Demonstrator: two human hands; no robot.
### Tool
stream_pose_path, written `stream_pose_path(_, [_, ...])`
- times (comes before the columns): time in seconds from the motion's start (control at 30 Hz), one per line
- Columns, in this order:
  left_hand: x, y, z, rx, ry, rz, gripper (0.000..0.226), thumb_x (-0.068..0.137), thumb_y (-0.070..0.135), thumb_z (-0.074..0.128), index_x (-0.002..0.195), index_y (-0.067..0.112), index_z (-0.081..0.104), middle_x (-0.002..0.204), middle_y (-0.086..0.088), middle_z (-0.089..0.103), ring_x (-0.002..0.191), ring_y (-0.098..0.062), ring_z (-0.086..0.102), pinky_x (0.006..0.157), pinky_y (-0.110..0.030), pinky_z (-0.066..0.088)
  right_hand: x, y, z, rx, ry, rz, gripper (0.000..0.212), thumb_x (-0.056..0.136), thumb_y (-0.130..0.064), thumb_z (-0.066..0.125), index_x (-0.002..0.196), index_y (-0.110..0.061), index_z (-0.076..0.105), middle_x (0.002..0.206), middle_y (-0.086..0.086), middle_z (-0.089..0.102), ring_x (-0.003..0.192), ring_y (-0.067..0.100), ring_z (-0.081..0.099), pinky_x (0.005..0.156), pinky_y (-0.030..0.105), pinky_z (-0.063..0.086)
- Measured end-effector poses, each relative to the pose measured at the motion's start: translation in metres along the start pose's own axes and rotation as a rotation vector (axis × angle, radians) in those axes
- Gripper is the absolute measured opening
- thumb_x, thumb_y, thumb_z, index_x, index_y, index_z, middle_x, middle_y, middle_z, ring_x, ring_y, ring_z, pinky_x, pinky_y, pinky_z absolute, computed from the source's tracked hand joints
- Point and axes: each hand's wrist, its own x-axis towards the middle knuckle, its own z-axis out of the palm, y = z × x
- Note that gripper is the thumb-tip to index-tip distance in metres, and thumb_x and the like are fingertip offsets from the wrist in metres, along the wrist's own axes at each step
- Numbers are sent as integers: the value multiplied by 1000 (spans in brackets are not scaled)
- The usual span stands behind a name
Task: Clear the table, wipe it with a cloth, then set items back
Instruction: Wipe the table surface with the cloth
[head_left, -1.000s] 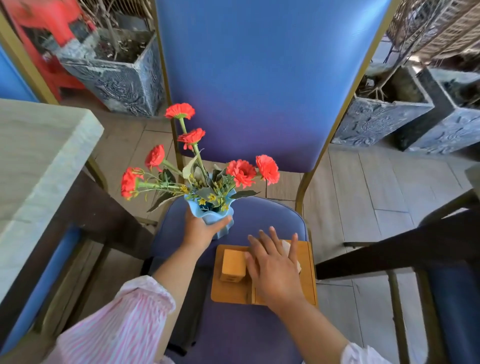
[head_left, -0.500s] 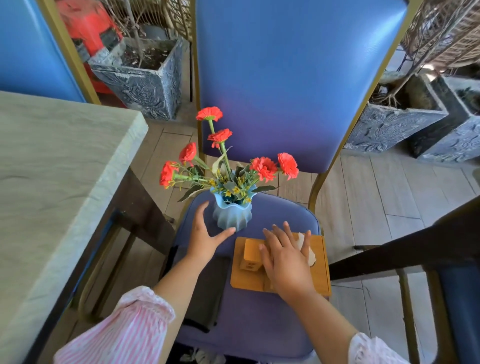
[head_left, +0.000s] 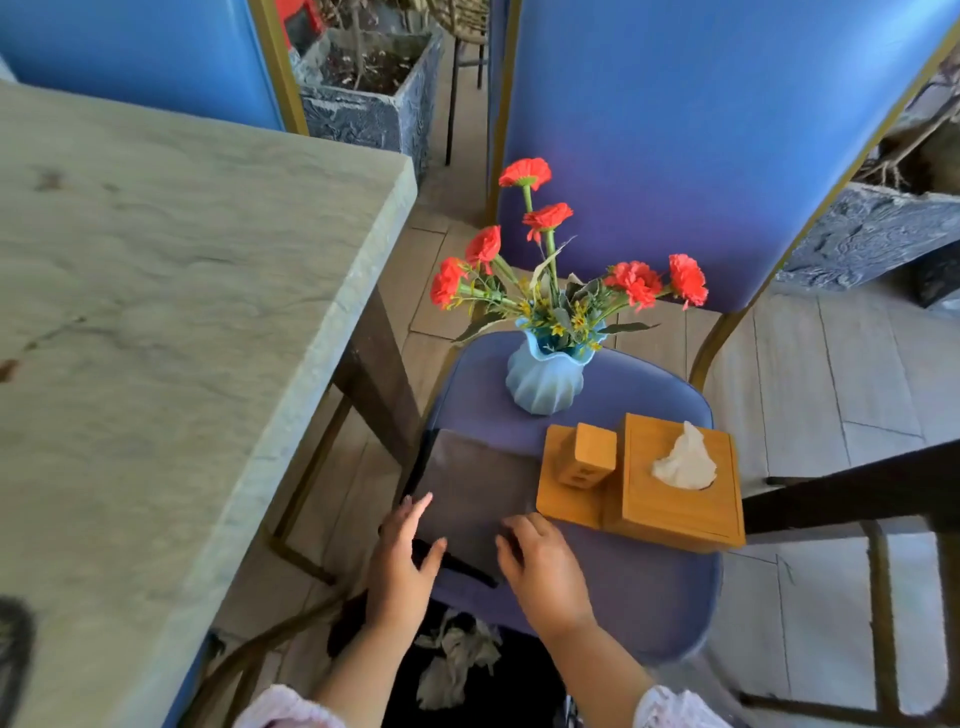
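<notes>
Vase (head_left: 545, 379) & tissue box (head_left: 675, 493) parked on chair seat (head_left: 623, 571) so table (head_left: 182, 312) is bare for wiping. Cloth (head_left: 467, 483) lies at seat's front left: right hand (head_left: 545, 571) curls fingers onto its near edge, left hand (head_left: 397, 566) flat w/ straight fingers on its side, prob to lift it

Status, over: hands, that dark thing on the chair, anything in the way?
Left hand and right hand both on dark flat item on chair seat; grip unclear. Vase, wooden tissue holder beside it on seat. Nothing blocking hands.

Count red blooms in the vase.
6 red blooms: two up top, two leaning left, two leaning right, above the blue vase; leaves could hide more.
</notes>
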Motion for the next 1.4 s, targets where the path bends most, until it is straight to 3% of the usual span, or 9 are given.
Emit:
stream_pose_path(0.07, [-7, -10, -1, 254, -144, 56, 57, 93, 30, 50, 145, 27, 26, 157, -3, 16, 144, -24, 21, 112, -34, 29, -4, -5, 11, 143, -4, 227, 36, 94, -30, 53, 127, -15, 48, 127, 1, 49, 117, 19, 50, 90, 29, 46])
stream_pose_path(0.23, [-13, -11, -8, 618, -290, 51, 57, 99, 41, 24, 147, 32, -6, 158, 1, -14, 147, -21, -4, 115, -33, 14, 2, -37, 25, 482, 185, 594, 47, 85, -19, 67, 125, -5, 46, 121, 12, 57, 109, 26, 56, 80, 27, 44])
stream_pose_path(0.43, [-27, 8, -20, 617, -444, -64, 53, 99, 44, 22, 148, 34, 3, 159, 3, -5, 147, -20, -2, 117, -38, 13, -4, -51, 10, 410, 148, 454, 13, 90, -21, 61, 89, -9, 59, 92, 12, 62, 90, 29, 59, 63, 30, 37])
stream_pose_path(0.67, [-107, 78, -54, -37, -26, -23, 43, 98, 38, 33, 136, 20, 44, 139, 2, 49, 129, -10, 43, 101, -16, 32, -48, -96, -59, 476, 200, 133, 14, 87, -16, 63, 92, -11, 51, 82, -1, 55, 78, 14, 50, 66, 24, 35])
stream_pose_path(0.77, [-160, 108, -90, -161, 80, 57, 55, 92, 55, 25, 133, 24, 46, 132, 13, 51, 124, -1, 45, 102, -13, 34, -80, -124, -96, 486, 249, 45, 18, 85, -14, 65, 89, -5, 49, 77, 4, 50, 69, 16, 43, 58, 27, 34])
stream_pose_path(1.0, [-265, 125, -187, -164, 352, 152, 34, 96, 37, 37, 128, 30, 45, 125, 22, 50, 118, 16, 42, 101, -6, 31, -163, -221, -154, 575, 241, -250, 17, 82, -4, 64, 80, -8, 48, 65, -4, 47, 58, -2, 48, 54, 7, 36])
stream_pose_path(1.23, [-347, 81, -274, -231, 604, 26, 41, 92, 46, 31, 132, 35, 38, 129, 22, 44, 122, 17, 36, 93, 5, 26, -232, -341, -137, 628, -111, -558, 33, 83, -6, 61, 81, -34, 46, 73, 1, 55, 58, 7, 46, 52, 16, 33])
stream_pose_path(1.33, [-378, 53, -306, -278, 729, -57, 44, 91, 42, 32, 132, 29, 38, 127, 20, 42, 114, 26, 33, 85, 10, 24, -252, -382, -101, 647, -286, -550, 24, 82, -6, 61, 88, -27, 52, 85, -3, 60, 75, 5, 55, 59, 10, 39])
stream_pose_path(1.4, [-397, 29, -325, -266, 788, -119, 37, 93, 38, 34, 129, 30, 38, 127, 16, 42, 114, 17, 39, 85, 9, 25, -257, -399, -68, 607, -407, -461, 14, 83, -7, 60, 93, -15, 55, 86, 2, 61, 78, 13, 57, 63, 17, 42])
